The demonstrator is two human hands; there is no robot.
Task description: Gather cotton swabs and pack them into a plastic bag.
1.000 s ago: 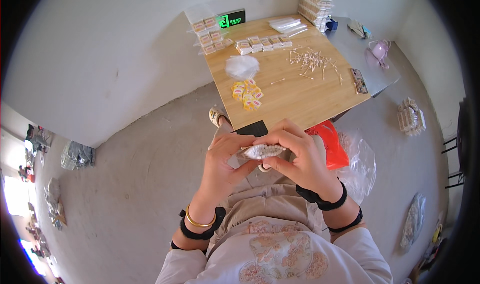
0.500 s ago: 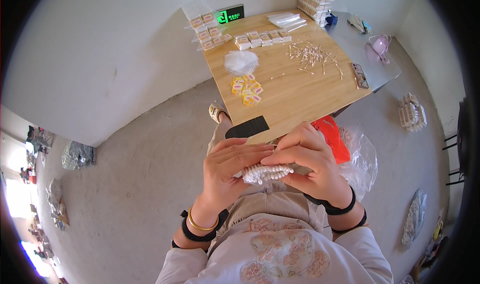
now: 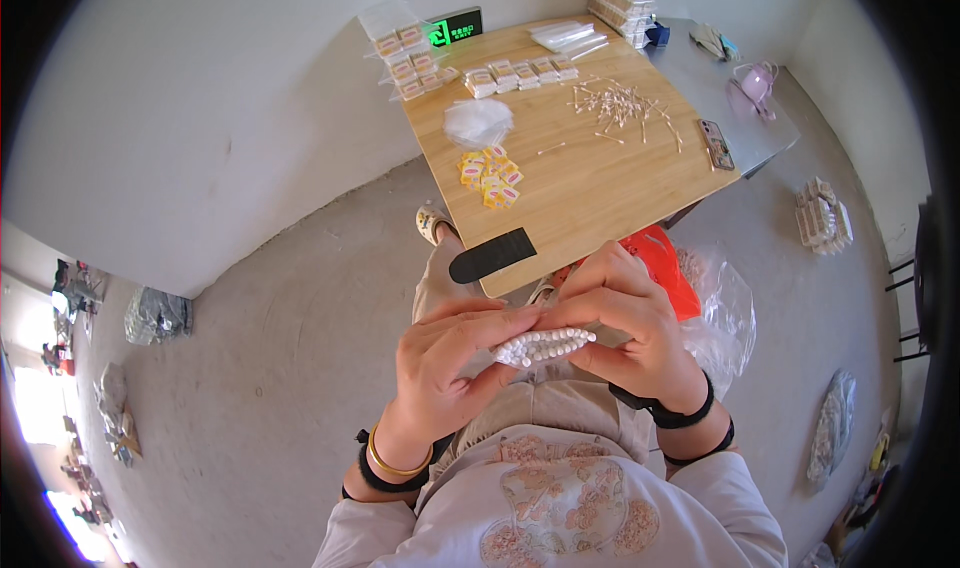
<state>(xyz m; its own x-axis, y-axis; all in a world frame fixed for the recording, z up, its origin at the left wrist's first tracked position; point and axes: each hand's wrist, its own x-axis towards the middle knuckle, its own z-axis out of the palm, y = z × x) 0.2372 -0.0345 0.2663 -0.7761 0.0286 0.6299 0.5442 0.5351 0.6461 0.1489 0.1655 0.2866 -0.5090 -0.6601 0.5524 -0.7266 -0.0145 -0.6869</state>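
A flat bundle of cotton swabs (image 3: 545,348) is held between both hands above my lap, its white tips facing me. My left hand (image 3: 455,353) grips its left end, thumb below and fingers across the top. On the other end, my right hand (image 3: 625,318) pinches with bent fingers and the thumb beneath. The fingers hide most of the bundle behind the tips. Past the hands, the wooden table (image 3: 590,193) bears a scatter of loose cotton swabs (image 3: 625,108), small yellow cards (image 3: 490,178) and a pile of clear bags (image 3: 478,124).
Packed swab bundles (image 3: 520,75) line the table's far side, near plastic sleeves (image 3: 565,36). A phone (image 3: 716,145) lies at the right edge. A black strip (image 3: 493,256) covers the near corner. A red bag (image 3: 662,268) and clear plastic (image 3: 720,308) are beside my right hand.
The bundle has turned slightly and shifted a little right, its tips now in a tighter oval. My left hand has lowered slightly, and its fingers have moved closer to the right hand's.
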